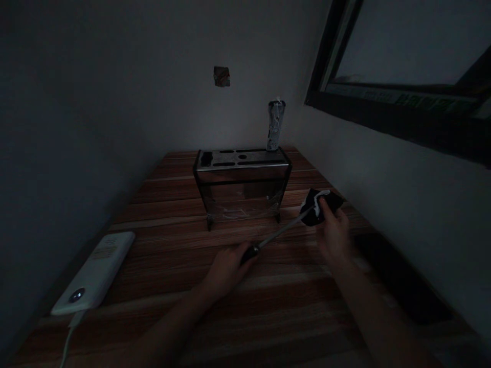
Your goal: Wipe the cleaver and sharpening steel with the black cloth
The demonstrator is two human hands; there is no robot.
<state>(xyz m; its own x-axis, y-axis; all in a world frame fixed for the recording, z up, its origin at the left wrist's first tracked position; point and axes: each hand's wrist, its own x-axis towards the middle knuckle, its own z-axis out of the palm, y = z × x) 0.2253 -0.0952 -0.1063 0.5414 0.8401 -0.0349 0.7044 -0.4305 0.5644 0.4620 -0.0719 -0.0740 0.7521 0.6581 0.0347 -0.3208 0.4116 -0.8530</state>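
My left hand (228, 270) is wrapped round the black handle of a sharpening steel (282, 231), a thin grey rod that slants up to the right above the table. My right hand (333, 230) pinches a black and white cloth (315, 217) at the rod's far end. The cloth hides the tip. Just beyond both hands stands a knife block (241, 176) with a slotted metal top, black side frames and clear film round its lower part. At its back right corner an upright, handle-like piece (275, 125) shows in crinkled wrapping.
On the left of the wood-grain table (172, 301) lies a white power bank (95, 271) with a cable plugged in. A dark flat object (399, 276) lies along the right wall. A dark window frame (383, 120) juts out above it. The room is dim.
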